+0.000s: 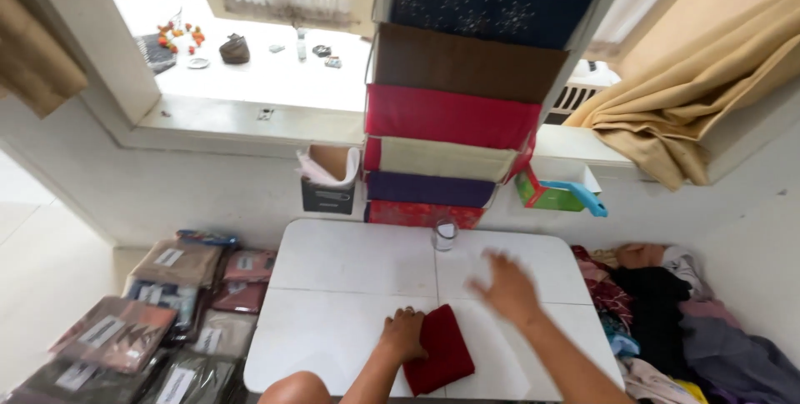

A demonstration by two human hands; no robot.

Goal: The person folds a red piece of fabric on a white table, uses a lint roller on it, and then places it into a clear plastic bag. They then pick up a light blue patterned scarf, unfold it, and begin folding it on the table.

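A small folded dark red cloth (443, 350) lies near the front edge of a white table (342, 279). My left hand (403, 333) rests with curled fingers on the cloth's left edge, pressing it down. My right hand (505, 287) hovers open above the table to the right of the cloth, fingers spread and blurred by motion, holding nothing.
A small glass (444, 236) stands at the table's far edge. Behind it hangs a tall stack of fabric storage boxes (450, 112). Plastic-wrapped folded garments (175, 304) lie on the floor at left. A heap of loose clothes (675, 312) sits at right. A beige curtain (700, 104) hangs at upper right.
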